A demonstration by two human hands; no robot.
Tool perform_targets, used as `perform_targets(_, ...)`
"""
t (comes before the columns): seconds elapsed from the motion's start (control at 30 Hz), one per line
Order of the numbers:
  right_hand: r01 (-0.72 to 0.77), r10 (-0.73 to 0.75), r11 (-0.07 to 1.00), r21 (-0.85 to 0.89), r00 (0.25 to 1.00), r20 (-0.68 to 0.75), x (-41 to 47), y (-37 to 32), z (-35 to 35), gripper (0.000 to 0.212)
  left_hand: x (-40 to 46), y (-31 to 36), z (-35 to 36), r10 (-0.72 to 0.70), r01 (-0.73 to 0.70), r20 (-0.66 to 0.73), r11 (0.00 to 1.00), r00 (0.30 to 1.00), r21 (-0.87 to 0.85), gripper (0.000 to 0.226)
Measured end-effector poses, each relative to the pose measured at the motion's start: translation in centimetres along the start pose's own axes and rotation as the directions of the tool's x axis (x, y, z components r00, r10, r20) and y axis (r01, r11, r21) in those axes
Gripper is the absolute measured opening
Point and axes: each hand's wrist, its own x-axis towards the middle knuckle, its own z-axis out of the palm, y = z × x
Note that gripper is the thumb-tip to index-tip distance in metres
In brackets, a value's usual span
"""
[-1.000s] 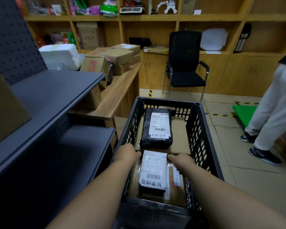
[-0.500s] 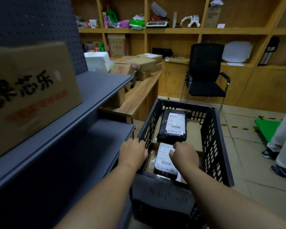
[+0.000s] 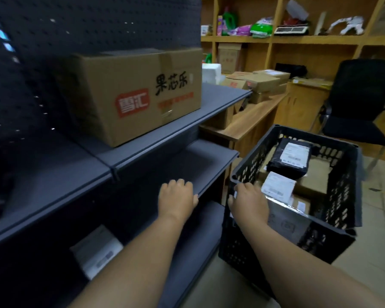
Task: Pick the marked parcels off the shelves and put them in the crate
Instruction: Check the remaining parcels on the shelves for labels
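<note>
the person looks to be between picks: parcels lie in the crate (image 3: 347, 203) and both hands are out of it, turned toward the grey shelves (image 3: 142, 138). the next move calls for finding a marked parcel on the shelves and reaching it; which one bears the mark cannot be told from here.

the left hand (image 3: 176, 200) is stretched forward, back upward, its fingers (image 3: 178, 184) loosely curled and holding nothing, just at the front lip of the middle shelf. the right hand (image 3: 248, 203) sits at the crate's near left corner, fingers bent over the rim; whether they actually grip it is unclear.

beyond the right fingers, inside the crate, lie a white-labelled parcel (image 3: 278, 186) and a black parcel (image 3: 291, 158). up and left of the left fingers stands a cardboard box (image 3: 133, 94); below them, on the low shelf, a pale package (image 3: 98, 250).
</note>
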Motion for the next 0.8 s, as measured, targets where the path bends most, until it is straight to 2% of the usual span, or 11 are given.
perform_targets(0.2,0.17,-0.174,0.982,0.08,0.984,0.039,-4.5,-5.8,0.8,0.03,-7.2,-5.3,-1.0,-0.145,0.143,0.027,0.988,0.989,0.057,0.032)
perform_targets(0.37,0.329,-0.337,0.937,0.114,0.939,0.061,-8.2,-9.3,1.1,0.022,-14.1,-8.9,-2.0,-0.318,0.312,0.053,0.946,0.947,0.091,0.03)
perform_targets(0.6,0.519,-0.546,0.826,0.221,0.833,0.083,-15.2,-13.0,0.0,0.029,-25.8,-11.0,-5.4,-0.545,0.52,0.093,0.83,0.833,0.202,0.031)
perform_targets(0.8,0.626,-0.666,0.728,0.279,0.743,0.071,-21.9,-14.8,-1.6,0.028,-35.3,-10.4,-8.4,-0.691,0.654,0.071,0.709,0.72,0.266,0.03)
